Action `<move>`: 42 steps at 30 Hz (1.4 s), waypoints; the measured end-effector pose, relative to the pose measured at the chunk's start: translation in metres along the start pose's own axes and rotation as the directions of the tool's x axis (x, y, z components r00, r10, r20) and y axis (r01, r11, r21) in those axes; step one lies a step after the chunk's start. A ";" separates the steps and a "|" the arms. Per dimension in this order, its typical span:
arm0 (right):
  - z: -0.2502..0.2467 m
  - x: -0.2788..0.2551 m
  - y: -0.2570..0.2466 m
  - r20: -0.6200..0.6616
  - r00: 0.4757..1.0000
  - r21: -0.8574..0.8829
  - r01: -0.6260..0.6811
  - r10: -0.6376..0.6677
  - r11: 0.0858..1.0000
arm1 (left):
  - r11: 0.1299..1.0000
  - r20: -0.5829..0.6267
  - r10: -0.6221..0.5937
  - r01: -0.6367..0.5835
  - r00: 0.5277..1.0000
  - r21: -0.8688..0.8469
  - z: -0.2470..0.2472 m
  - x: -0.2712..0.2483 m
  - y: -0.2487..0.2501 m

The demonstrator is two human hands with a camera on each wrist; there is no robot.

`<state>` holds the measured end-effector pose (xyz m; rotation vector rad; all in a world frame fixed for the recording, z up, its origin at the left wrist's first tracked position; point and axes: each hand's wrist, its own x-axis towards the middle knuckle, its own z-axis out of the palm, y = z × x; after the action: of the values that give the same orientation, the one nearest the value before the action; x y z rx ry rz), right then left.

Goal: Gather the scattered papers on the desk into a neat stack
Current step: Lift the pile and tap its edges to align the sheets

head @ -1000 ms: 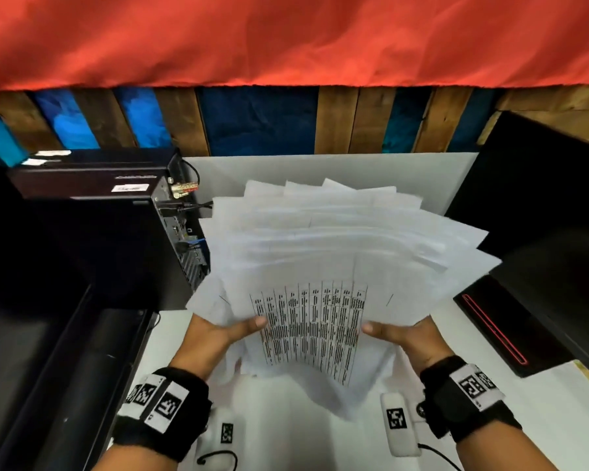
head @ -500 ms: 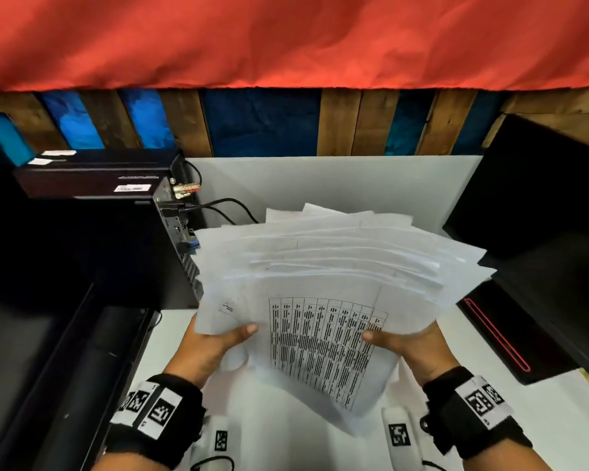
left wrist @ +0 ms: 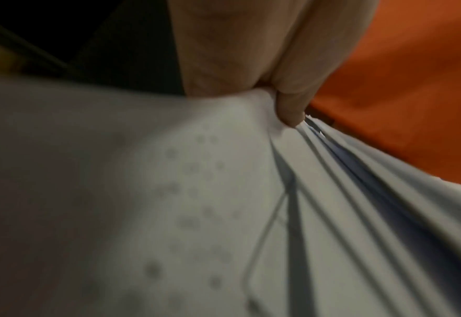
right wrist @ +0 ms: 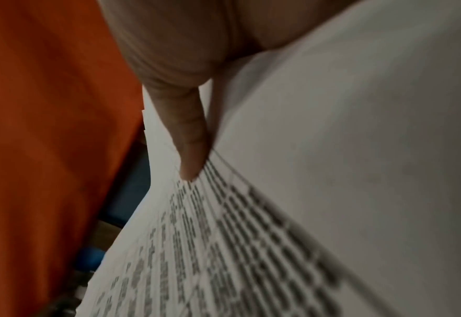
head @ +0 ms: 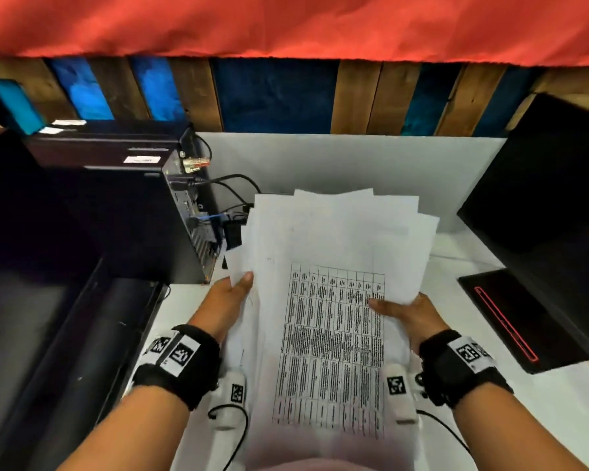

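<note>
A bundle of white papers [head: 334, 239] is held above the white desk [head: 337, 158], its far edges still uneven. The top sheet carries a printed table [head: 330, 348]. My left hand [head: 230, 299] grips the bundle's left edge, thumb on top. My right hand [head: 405, 312] grips the right edge, thumb lying on the printed table. In the left wrist view the thumb [left wrist: 291, 107] presses on fanned sheet edges [left wrist: 332, 182]. In the right wrist view a thumb [right wrist: 188, 150] lies along the printed sheet [right wrist: 224, 236]. The fingers under the bundle are hidden.
A black computer case [head: 116, 205] with cables [head: 225, 185] stands at the left. A dark monitor [head: 544, 198] and its base with a red line [head: 510, 321] stand at the right. A wooden plank wall [head: 286, 96] and red cloth [head: 286, 25] lie behind.
The fanned bundle has been pulled together and turned long-side away from me. It now sits lower and closer to my body. Both hands keep their hold.
</note>
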<state>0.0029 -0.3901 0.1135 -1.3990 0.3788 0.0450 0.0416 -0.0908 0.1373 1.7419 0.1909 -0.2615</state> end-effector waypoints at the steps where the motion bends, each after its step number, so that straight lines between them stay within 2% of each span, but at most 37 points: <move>1: 0.000 0.005 0.018 -0.019 0.998 -0.049 -0.069 0.068 0.996 | 0.996 -0.006 -0.058 0.059 0.998 0.070 0.006 0.008 -0.021; 4: -0.003 0.009 0.067 -0.135 0.966 -0.212 -0.247 0.222 0.946 | 0.919 0.003 -0.266 0.253 0.964 0.301 0.022 0.023 -0.082; 6: -0.010 0.006 0.094 -0.176 0.944 -0.246 -0.318 0.280 0.915 | 0.879 -0.012 -0.331 0.313 0.944 0.361 0.028 0.022 -0.113; 10: -0.032 0.002 0.129 -0.121 0.877 -0.173 -0.480 0.465 0.860 | 0.920 -0.117 -0.253 0.277 0.960 0.279 0.040 0.006 -0.127; 12: -0.033 -0.004 0.128 -0.070 0.847 -0.193 -0.530 0.527 0.826 | 0.920 -0.152 -0.279 0.309 0.948 0.239 0.043 0.002 -0.132; 13: -0.032 -0.008 0.126 -0.069 0.844 -0.185 -0.535 0.532 0.825 | 0.915 -0.165 -0.294 0.327 0.941 0.235 0.042 0.002 -0.136; 15: -0.031 -0.013 0.122 -0.055 0.870 -0.142 -0.493 0.490 0.858 | 0.916 -0.192 -0.295 0.335 0.936 0.223 0.040 0.002 -0.142; 18: -0.030 -0.014 0.125 -0.086 0.906 -0.125 -0.422 0.414 0.898 | 0.954 -0.260 -0.226 0.267 0.939 0.139 0.037 0.005 -0.137; 21: -0.031 -0.014 0.125 -0.089 0.904 -0.030 -0.422 0.419 0.906 | 0.974 -0.310 -0.167 0.206 0.936 0.096 0.030 0.003 -0.124; 25: -0.034 -0.013 0.125 -0.133 0.916 -0.009 -0.383 0.378 0.924 | 0.948 -0.363 -0.087 0.189 0.928 0.257 0.014 0.000 -0.112; 28: -0.041 -0.003 0.141 -0.155 0.928 -0.022 -0.347 0.340 0.938 | 0.919 -0.414 0.068 0.105 0.908 0.379 0.003 -0.001 -0.084; 32: -0.036 -0.007 0.129 -0.148 0.919 -0.052 -0.376 0.365 0.925 | 0.829 -0.398 0.349 -0.081 0.848 0.553 -0.023 -0.004 -0.021; 36: -0.039 -0.003 0.132 -0.182 0.899 -0.117 -0.423 0.399 0.899 | 0.733 -0.350 0.601 -0.321 0.718 0.600 -0.037 -0.032 0.070; 38: -0.041 -0.001 0.137 -0.186 0.885 -0.113 -0.451 0.427 0.885 | 0.717 -0.370 0.663 -0.410 0.651 0.563 -0.039 -0.043 0.104; 39: -0.041 -0.001 0.138 -0.188 0.883 -0.106 -0.453 0.429 0.885 | 0.721 -0.388 0.672 -0.438 0.631 0.537 -0.039 -0.043 0.114; 40: -0.040 -0.002 0.135 -0.189 0.882 -0.116 -0.457 0.432 0.882 | 0.729 -0.400 0.670 -0.452 0.626 0.513 -0.038 -0.039 0.116; 41: -0.039 -0.005 0.129 -0.180 0.884 -0.132 -0.457 0.432 0.880 | 0.745 -0.403 0.654 -0.454 0.641 0.488 -0.034 -0.034 0.116; 42: -0.037 -0.007 0.124 -0.174 0.884 -0.145 -0.458 0.433 0.877 | 0.777 -0.406 0.616 -0.436 0.675 0.454 -0.030 -0.025 0.108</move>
<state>-0.0436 -0.4026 -0.0066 -1.4738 0.8282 0.3742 0.0491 -0.0809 0.2519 2.0816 0.0246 0.6895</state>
